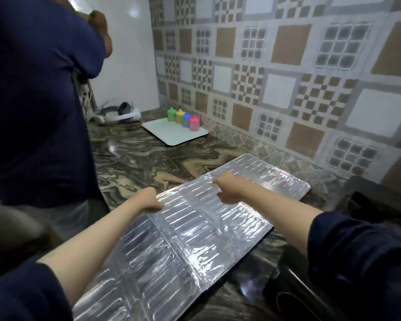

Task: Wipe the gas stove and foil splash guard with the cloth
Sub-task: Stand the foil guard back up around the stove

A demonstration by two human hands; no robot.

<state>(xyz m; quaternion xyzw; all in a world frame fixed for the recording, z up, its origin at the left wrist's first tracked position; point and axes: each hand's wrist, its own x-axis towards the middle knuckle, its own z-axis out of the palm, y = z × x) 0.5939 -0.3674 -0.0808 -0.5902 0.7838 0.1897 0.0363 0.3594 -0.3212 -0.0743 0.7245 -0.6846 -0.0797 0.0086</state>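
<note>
While arms extend, left hand (pixel 152 200), right hand (pixel 227 189) grip foil guard (pixel 195 228).

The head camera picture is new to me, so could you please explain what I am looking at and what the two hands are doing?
There is no machine here: a person wears one wide-angle camera on the head, looking forward and down along both arms. The left hand and right hand each grip the far edge of the foil splash guard, a folding silver panel that lies flat on the marbled counter. The dark shape at the right edge is probably the gas stove. Further back sits a white tray with four coloured bottles by the tiled wall. A second person stands at the left. No cloth is visible.
</note>
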